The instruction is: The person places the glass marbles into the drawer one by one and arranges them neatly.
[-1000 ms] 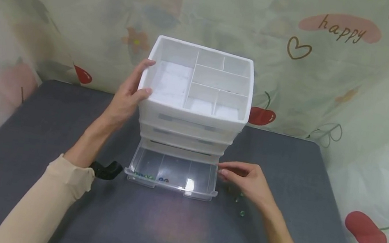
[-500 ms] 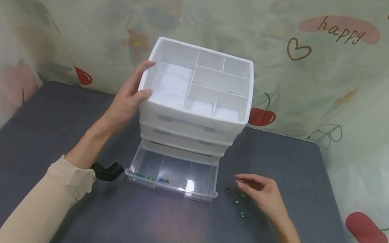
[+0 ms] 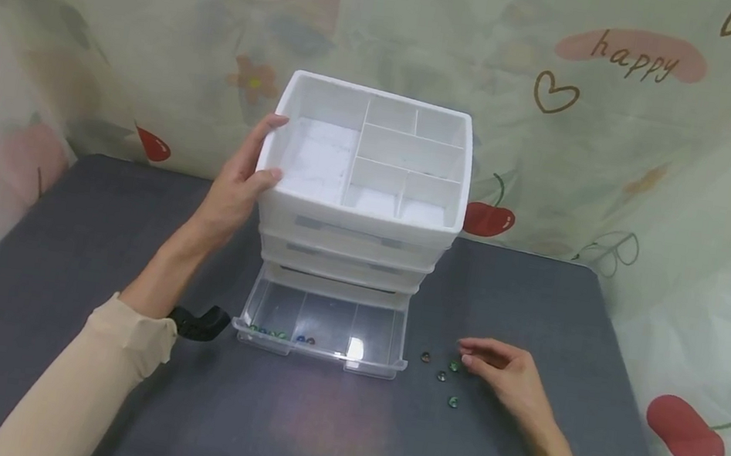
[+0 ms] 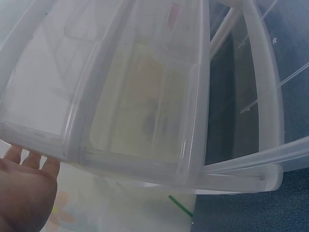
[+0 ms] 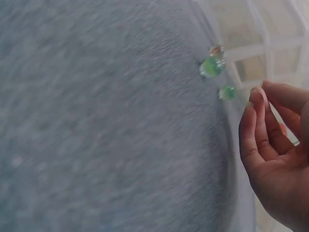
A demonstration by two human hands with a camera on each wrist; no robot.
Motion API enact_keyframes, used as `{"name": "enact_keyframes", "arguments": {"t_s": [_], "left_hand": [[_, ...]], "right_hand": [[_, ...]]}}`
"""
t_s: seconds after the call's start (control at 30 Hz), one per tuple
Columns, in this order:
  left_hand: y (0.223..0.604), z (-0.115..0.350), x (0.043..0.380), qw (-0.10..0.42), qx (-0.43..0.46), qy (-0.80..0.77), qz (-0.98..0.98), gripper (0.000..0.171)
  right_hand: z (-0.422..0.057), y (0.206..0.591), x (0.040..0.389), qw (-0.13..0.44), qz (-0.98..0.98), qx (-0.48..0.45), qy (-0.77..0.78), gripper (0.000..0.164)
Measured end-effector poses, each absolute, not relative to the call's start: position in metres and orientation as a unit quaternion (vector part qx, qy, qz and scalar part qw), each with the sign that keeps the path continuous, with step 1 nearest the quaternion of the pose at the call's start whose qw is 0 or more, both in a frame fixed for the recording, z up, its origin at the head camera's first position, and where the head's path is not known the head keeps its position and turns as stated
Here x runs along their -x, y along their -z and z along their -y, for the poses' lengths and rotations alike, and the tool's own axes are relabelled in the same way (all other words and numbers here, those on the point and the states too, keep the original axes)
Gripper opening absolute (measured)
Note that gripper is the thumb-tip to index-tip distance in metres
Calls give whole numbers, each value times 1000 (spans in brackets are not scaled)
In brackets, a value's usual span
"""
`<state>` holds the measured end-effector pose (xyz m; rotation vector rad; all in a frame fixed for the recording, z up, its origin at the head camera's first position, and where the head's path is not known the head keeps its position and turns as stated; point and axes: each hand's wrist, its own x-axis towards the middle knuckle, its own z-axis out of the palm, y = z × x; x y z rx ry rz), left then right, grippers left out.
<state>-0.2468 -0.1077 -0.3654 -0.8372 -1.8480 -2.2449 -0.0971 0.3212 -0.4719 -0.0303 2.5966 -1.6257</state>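
My left hand (image 3: 235,182) grips the left side of a white plastic drawer unit (image 3: 360,219), thumb and a fingertip over its top rim. In the left wrist view its fingers (image 4: 32,159) press along the unit's edge. The clear bottom drawer (image 3: 328,316) is pulled out; several small glass marbles (image 3: 282,335) lie along its front. To the right, my right hand (image 3: 506,376) is just above the table, fingers loosely bent, nothing seen between them. Its fingertips are beside a green marble (image 3: 454,367); the right wrist view shows them near a green marble (image 5: 227,92) too.
More loose marbles, a brown one (image 3: 426,357) among them, lie on the dark grey table (image 3: 205,424) right of the drawer. The unit's top tray (image 3: 411,150) has several compartments. A patterned curtain (image 3: 408,24) hangs behind and at both sides.
My right hand has drawn back from the drawer's right side, moving right and toward the near side, to the loose marbles, uncovering some of them. The left hand and the unit stay put.
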Motion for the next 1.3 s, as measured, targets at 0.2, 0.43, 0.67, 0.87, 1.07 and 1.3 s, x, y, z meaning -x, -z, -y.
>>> {"name": "enact_keyframes", "arguments": {"t_s": [0.2, 0.43, 0.67, 0.87, 1.07, 1.3], "left_hand": [[367, 108, 248, 59, 278, 741, 608, 60], [366, 108, 246, 59, 272, 741, 610, 60], [365, 108, 245, 60, 265, 741, 614, 61], [366, 109, 245, 55, 264, 743, 613, 58], [366, 109, 245, 54, 271, 743, 609, 56], [366, 109, 245, 55, 271, 746, 606, 56]], "right_hand": [[-326, 482, 95, 52, -849, 7, 525, 30], [-329, 486, 95, 80, -847, -3, 526, 32], [-328, 484, 97, 98, -858, 2, 504, 34], [-325, 484, 100, 86, -883, 18, 461, 30], [-321, 483, 101, 64, -907, 17, 415, 24], [-319, 487, 100, 29, -920, 25, 390, 19]]}}
